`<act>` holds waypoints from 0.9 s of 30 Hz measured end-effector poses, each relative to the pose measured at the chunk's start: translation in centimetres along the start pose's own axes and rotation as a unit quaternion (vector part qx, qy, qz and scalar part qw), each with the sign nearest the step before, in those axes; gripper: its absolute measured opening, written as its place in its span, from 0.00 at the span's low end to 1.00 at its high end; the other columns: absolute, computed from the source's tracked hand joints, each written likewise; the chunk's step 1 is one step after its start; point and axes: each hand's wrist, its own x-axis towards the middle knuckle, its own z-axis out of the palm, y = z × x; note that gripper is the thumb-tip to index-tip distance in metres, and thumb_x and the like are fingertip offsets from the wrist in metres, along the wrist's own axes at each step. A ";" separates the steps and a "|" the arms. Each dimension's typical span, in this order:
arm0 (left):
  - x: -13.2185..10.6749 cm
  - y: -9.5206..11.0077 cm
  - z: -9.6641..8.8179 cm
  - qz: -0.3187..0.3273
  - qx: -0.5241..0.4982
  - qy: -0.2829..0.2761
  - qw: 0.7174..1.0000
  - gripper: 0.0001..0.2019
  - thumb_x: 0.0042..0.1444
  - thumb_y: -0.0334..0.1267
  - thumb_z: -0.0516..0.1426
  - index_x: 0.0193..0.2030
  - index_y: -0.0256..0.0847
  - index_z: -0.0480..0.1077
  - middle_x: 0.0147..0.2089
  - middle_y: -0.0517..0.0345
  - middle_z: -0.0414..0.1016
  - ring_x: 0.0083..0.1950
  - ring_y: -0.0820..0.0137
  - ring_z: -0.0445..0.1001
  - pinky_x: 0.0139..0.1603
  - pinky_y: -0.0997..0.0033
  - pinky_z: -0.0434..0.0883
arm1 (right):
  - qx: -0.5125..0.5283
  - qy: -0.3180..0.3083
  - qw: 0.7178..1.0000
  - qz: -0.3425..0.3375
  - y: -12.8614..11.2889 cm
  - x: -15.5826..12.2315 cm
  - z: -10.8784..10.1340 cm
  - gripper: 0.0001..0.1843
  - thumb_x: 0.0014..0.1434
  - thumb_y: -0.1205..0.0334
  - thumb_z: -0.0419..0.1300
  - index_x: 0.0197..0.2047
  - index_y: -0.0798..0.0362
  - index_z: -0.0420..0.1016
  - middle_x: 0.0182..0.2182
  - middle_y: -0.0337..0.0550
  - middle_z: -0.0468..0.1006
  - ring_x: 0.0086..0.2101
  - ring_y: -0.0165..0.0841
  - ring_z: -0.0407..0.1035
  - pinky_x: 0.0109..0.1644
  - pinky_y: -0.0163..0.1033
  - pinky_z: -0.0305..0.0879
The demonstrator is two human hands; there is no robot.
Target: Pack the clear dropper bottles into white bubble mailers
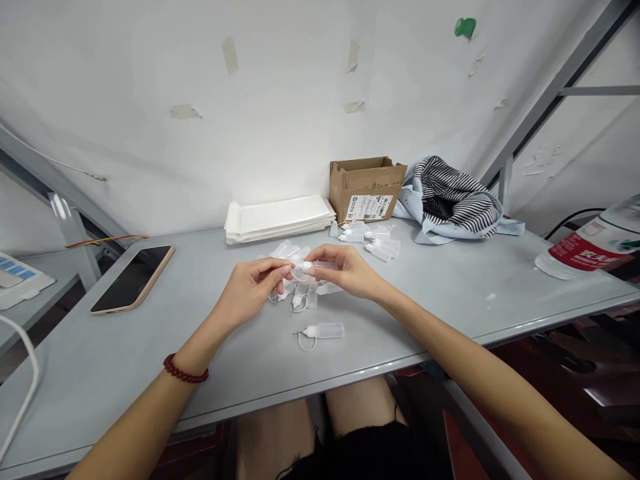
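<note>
Both my hands meet over a pile of small clear needle-tip bottles (301, 292) at the middle of the table. My right hand (345, 270) is closed on one needle-tip bottle (326, 265), which lies sideways with its white cap end toward the left. Thumb and forefinger of my left hand (260, 283) pinch at that bottle's tip end; the small part between them is hidden. Nearer to me, a single needle-tip bottle (330, 331) lies on its side, its needle pointing left and a looped cap strap below it.
More small bottles (383, 248) lie before an open cardboard box (367, 190). White flat boxes (280, 217) are stacked along the wall. A phone (133, 280) rests at left on the grey table (225, 380); striped cloth (453, 200) and a large water bottle (590, 243) are at right.
</note>
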 end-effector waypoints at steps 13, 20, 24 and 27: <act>0.0 0.3 0.1 0.011 -0.007 -0.007 1.000 0.12 0.56 0.44 0.56 0.34 0.40 0.76 0.26 0.59 0.74 0.24 0.72 0.70 0.28 0.72 0.67 | -0.052 0.004 0.998 -0.031 0.0 0.0 -0.1 0.11 0.55 0.57 0.62 0.39 0.55 0.76 0.37 0.43 0.78 0.38 0.32 0.71 0.42 0.38 0.66; -0.1 0.0 0.3 0.051 0.032 -0.007 0.998 0.10 0.57 0.41 0.55 0.35 0.41 0.78 0.28 0.58 0.75 0.26 0.72 0.70 0.28 0.72 0.66 | -0.122 0.006 0.991 -0.059 0.1 -0.1 -0.2 0.09 0.55 0.61 0.61 0.39 0.54 0.76 0.37 0.43 0.79 0.39 0.34 0.72 0.45 0.39 0.65; -0.1 -0.1 0.5 0.061 0.040 -0.007 0.997 0.10 0.57 0.39 0.55 0.35 0.42 0.78 0.29 0.57 0.77 0.27 0.71 0.71 0.30 0.71 0.67 | -0.125 0.010 0.991 -0.055 0.3 -0.1 0.0 0.08 0.55 0.62 0.61 0.39 0.54 0.76 0.37 0.43 0.79 0.39 0.33 0.72 0.45 0.39 0.65; -0.1 -0.4 0.8 0.069 0.040 -0.001 0.997 0.10 0.57 0.39 0.55 0.34 0.41 0.78 0.29 0.57 0.77 0.27 0.70 0.72 0.30 0.71 0.67 | -0.124 0.012 0.991 -0.053 0.5 0.0 0.2 0.08 0.55 0.62 0.61 0.39 0.55 0.76 0.37 0.43 0.79 0.38 0.33 0.72 0.45 0.39 0.65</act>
